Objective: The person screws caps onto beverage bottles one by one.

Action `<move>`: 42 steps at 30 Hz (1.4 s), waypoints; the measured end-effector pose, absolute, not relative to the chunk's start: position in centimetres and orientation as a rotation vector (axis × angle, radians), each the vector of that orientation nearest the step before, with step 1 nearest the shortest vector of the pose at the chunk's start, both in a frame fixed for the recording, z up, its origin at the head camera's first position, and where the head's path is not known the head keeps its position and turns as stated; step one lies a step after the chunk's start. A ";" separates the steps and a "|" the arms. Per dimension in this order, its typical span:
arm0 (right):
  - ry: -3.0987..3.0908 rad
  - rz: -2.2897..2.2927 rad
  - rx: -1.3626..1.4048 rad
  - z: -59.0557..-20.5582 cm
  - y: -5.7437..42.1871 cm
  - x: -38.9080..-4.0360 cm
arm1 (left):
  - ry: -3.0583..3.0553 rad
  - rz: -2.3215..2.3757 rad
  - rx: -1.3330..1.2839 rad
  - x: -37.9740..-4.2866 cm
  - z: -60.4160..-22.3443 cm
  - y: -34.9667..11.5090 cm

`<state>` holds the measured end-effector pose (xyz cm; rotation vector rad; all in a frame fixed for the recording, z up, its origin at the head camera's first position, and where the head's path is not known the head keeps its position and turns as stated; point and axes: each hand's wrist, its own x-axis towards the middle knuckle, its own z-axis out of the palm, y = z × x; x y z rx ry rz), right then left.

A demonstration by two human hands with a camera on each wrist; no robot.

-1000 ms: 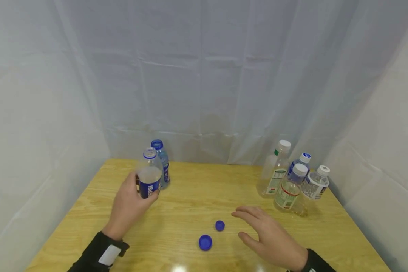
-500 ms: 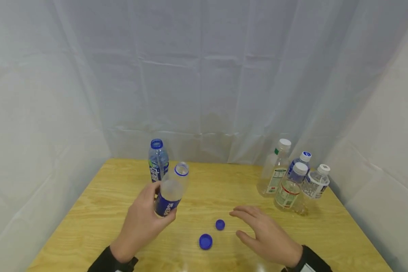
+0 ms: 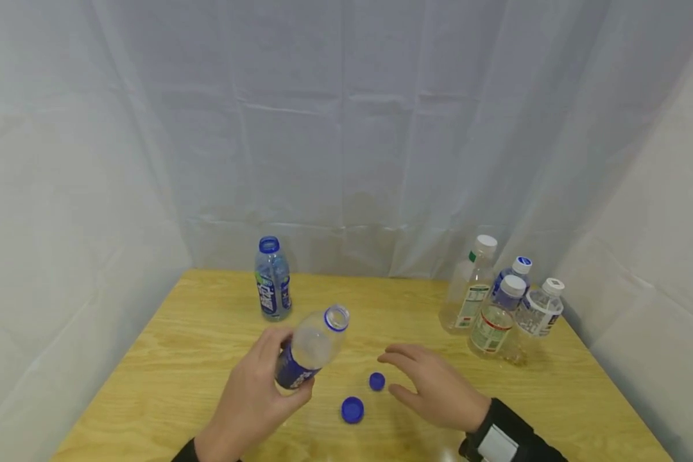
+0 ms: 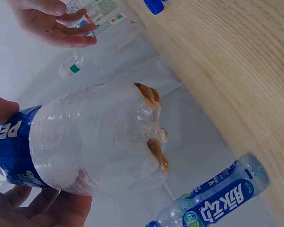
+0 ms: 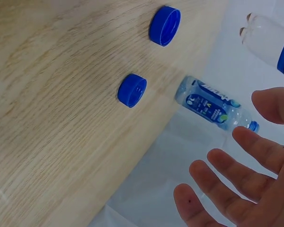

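My left hand (image 3: 260, 391) grips a clear Pepsi bottle (image 3: 314, 343) round its blue label, tilted with its capless mouth to the upper right. In the left wrist view the bottle (image 4: 99, 137) shows a little brown liquid in its base. My right hand (image 3: 439, 388) hovers over the table, fingers spread and holding nothing. Just left of its fingertips lies a small blue cap (image 3: 376, 381), and nearer me a larger blue cap (image 3: 352, 409). Both caps appear in the right wrist view too, the small cap (image 5: 132, 90) below the large cap (image 5: 164, 25).
A capless blue-labelled bottle (image 3: 273, 282) stands upright at the back left of the wooden table (image 3: 167, 359). Several capped bottles cluster at the right, among them a tall clear bottle (image 3: 468, 289) and a green-labelled bottle (image 3: 492, 324). Pale sheeting (image 3: 323, 141) surrounds the table.
My left hand has carried the Pepsi bottle from beside the blue-labelled bottle toward the middle and nearer me, tilting it rightward. My right hand has shifted slightly left, closer to the small cap.
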<state>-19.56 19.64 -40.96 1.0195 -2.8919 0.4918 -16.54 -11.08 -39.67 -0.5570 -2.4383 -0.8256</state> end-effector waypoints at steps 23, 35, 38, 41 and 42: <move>-2.947 0.289 1.186 -44.4 18.3 -22.6 | -2.417 -0.782 -0.620 -15.2 -39.8 -10.5; -2.904 0.218 1.250 -45.3 17.9 -22.7 | -2.418 -0.758 -0.643 -14.9 -40.1 -10.3; -2.899 0.229 1.264 -45.5 17.8 -22.7 | -2.389 -0.746 -0.661 -14.8 -40.2 -10.2; -2.916 0.267 1.273 -45.7 17.7 -22.8 | -2.380 -0.719 -0.659 -14.6 -40.3 -10.1; -2.927 0.284 1.270 -45.8 17.7 -22.8 | -2.383 -0.714 -0.660 -14.6 -40.3 -10.1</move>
